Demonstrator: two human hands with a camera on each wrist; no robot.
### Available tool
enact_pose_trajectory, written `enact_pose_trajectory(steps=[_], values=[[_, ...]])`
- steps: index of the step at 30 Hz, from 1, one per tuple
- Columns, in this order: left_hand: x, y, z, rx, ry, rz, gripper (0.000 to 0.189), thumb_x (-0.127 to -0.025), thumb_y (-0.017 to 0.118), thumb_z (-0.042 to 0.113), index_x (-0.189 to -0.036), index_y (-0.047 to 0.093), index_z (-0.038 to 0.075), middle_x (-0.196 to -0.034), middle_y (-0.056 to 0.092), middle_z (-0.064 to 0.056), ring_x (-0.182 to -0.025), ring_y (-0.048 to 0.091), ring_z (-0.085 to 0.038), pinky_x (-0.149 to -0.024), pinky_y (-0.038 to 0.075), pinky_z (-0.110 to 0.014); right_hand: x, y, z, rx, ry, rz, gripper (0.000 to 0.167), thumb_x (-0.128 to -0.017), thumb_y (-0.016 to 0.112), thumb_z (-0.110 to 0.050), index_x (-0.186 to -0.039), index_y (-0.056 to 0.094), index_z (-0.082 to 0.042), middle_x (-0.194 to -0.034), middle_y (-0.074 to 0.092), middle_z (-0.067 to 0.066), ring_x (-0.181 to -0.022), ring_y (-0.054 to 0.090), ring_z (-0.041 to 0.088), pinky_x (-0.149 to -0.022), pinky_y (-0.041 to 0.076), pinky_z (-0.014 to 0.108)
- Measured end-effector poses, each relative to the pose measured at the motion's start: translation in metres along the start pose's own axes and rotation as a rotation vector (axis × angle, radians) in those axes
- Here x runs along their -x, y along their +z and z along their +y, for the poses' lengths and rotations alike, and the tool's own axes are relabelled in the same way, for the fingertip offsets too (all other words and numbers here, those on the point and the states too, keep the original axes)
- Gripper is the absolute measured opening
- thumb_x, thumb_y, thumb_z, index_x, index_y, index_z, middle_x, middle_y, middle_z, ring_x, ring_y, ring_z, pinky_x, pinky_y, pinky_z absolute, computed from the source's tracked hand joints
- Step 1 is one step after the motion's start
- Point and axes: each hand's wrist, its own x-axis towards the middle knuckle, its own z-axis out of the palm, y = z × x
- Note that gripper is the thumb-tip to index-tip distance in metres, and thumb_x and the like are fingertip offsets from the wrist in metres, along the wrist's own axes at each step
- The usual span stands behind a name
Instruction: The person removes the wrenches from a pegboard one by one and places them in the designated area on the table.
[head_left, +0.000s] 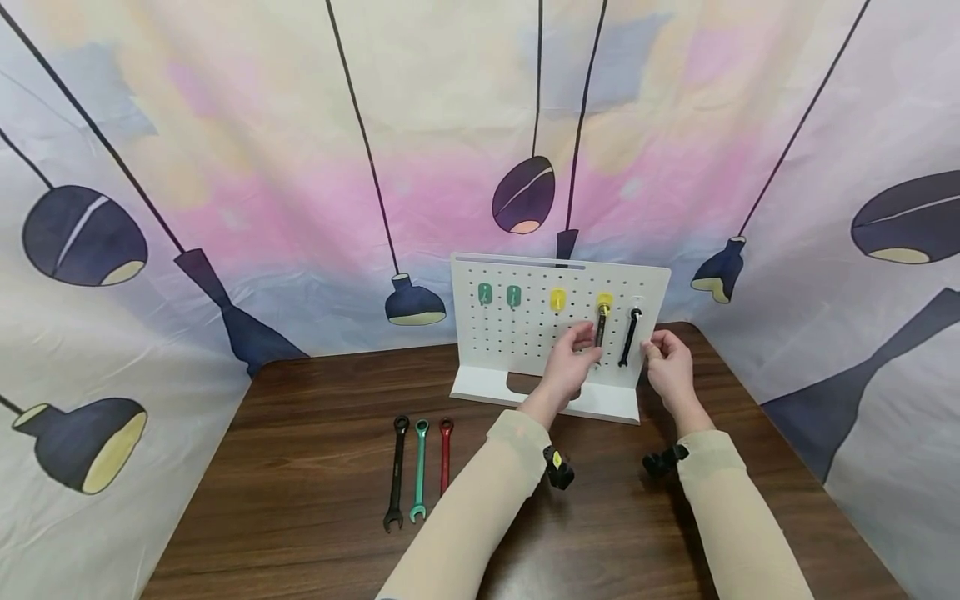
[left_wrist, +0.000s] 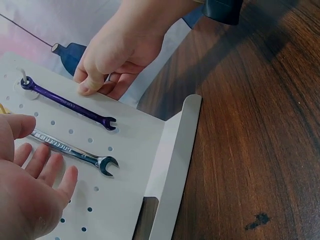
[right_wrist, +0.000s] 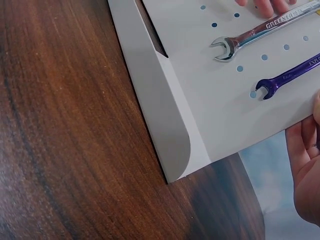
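A white pegboard [head_left: 477, 379] stands on the table, its right edge pinched by my right hand [head_left: 671, 371], thumb in front and fingers behind. From a yellow hook [head_left: 604, 298] hangs a silver combination wrench [left_wrist: 65, 146]. My left hand [head_left: 564, 369] is beside that wrench, its fingers spread and loosely bent; whether it touches the wrench is hard to tell. To the right, a dark purple wrench [left_wrist: 70, 104] hangs from a clear hook [head_left: 637, 303], close to my right hand.
Black [head_left: 397, 471], green [head_left: 421, 467] and red [head_left: 446, 450] wrenches lie side by side on the wooden table [head_left: 300, 467], left of my left forearm. Two green hooks [head_left: 485, 293] and another yellow hook [head_left: 558, 300] are on the board. A printed cloth [head_left: 262, 167] hangs behind.
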Motion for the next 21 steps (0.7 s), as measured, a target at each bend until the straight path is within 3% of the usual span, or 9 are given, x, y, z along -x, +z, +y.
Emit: enact_pose_trajectory(steps=[15, 21], values=[[-0.0032, 0.0008, -0.0022, 0.106, 0.0, -0.025, 0.05, -0.103, 0.068, 0.003, -0.151, 0.058, 0.011, -0.138, 0.065, -0.001, -0.129, 0.061, -0.019, -0.109, 0.052, -0.036, 0.0005, 0.0012, -0.0014, 0.008, 0.012, -0.002, 0.017, -0.111, 0.059, -0.013, -0.112, 0.06, 0.003, -0.097, 0.055, 0.009, -0.084, 0.049, 0.016, -0.063, 0.042, 0.021], [-0.0025, 0.0025, -0.0018, 0.111, -0.001, -0.027, 0.049, -0.103, 0.068, 0.003, -0.151, 0.059, 0.011, -0.136, 0.066, 0.002, -0.127, 0.062, -0.016, -0.109, 0.052, -0.035, 0.0012, 0.001, -0.0026, 0.005, 0.009, 0.002, 0.017, -0.111, 0.059, -0.012, -0.113, 0.061, 0.004, -0.097, 0.056, 0.009, -0.083, 0.049, 0.015, -0.063, 0.041, 0.021]])
